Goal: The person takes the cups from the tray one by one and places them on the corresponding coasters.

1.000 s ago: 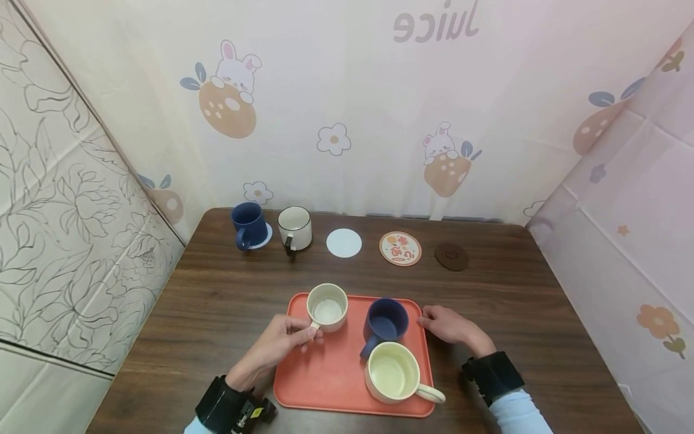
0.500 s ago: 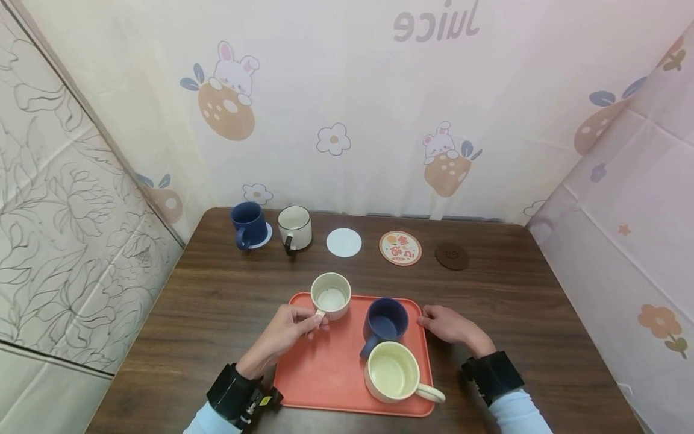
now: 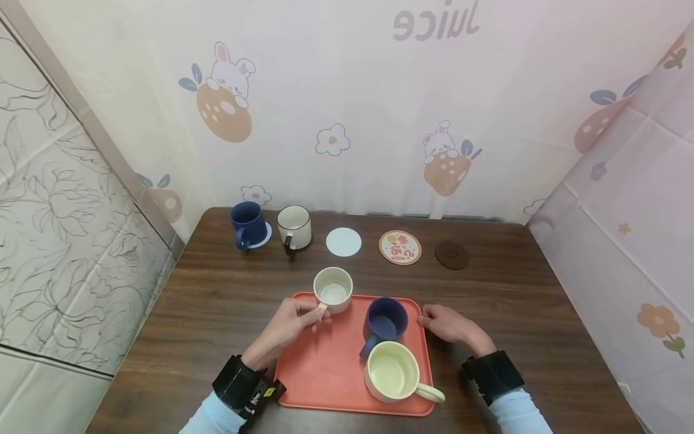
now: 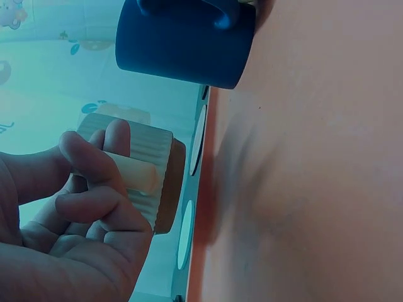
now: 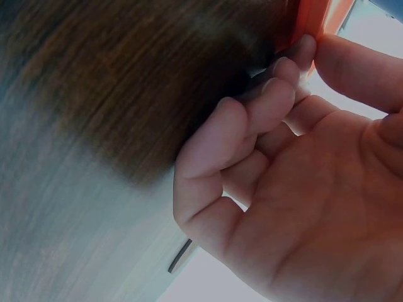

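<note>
My left hand [image 3: 287, 325] pinches the handle of a small cream mug [image 3: 333, 292] and holds it over the far left edge of a red tray [image 3: 320, 380]. In the left wrist view this mug [image 4: 157, 141] shows ribbed sides and hangs clear of the tray surface, its handle between thumb and fingers. Farther right, my right hand [image 3: 452, 327] pinches the tray's right rim [image 5: 308, 19] between thumb and index finger, the other fingers curled beside it. On the tray stand a navy mug [image 3: 385, 319] and, nearer me, a large pale yellow mug [image 3: 393, 374].
Along the table's back a blue mug [image 3: 248, 223] sits on a white coaster, beside a white mug [image 3: 295, 226] with a black handle. To their right lie a white coaster [image 3: 344, 242], a patterned coaster [image 3: 400, 248] and a dark brown coaster [image 3: 452, 255]. A curtain hangs behind.
My left hand has carried the cream mug away from me and slightly right, toward the tray's far edge. The right hand, the tray and the other mugs have stayed put.
</note>
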### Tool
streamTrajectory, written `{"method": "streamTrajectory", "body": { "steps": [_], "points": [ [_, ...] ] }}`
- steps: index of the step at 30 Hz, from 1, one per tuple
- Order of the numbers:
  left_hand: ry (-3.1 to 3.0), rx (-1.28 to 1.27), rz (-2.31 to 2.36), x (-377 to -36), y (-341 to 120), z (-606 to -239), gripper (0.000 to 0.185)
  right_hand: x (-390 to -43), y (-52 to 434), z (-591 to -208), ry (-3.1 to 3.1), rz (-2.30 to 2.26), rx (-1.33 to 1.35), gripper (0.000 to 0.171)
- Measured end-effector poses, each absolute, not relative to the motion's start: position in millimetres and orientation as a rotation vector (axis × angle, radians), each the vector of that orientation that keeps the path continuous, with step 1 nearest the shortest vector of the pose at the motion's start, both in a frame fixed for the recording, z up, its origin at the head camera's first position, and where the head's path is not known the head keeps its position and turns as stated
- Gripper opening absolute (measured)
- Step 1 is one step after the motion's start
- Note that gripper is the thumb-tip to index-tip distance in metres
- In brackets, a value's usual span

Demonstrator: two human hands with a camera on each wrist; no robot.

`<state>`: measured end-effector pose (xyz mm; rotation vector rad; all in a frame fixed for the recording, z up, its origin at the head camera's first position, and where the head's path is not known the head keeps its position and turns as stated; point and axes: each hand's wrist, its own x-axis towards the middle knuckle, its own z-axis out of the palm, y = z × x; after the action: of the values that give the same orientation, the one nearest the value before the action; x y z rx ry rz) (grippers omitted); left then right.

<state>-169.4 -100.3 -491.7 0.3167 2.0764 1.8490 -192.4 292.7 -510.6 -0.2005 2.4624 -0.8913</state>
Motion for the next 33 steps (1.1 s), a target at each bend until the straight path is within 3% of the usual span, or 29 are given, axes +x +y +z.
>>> {"method": "streamTrajectory", "body": {
  "steps": [8, 19, 33],
  "points": [
    [2.084, 0.255, 1.843, -177.8, -96.0, -494.0, 0.022, -193.4, 295.8, -508.1, 2.420, -0.930, -0.273, 0.029],
    [2.049, 0.268, 1.867, -190.0, -91.8, -497.0, 0.023, -215.5, 317.9, -571.4, 2.500, -0.844, -0.248, 0.027],
    [2.049, 0.202, 1.875, -199.6, -84.0, -501.5, 0.021, -214.4, 320.7, -571.7, 2.481, -0.883, -0.292, 0.029]
  ]
}}
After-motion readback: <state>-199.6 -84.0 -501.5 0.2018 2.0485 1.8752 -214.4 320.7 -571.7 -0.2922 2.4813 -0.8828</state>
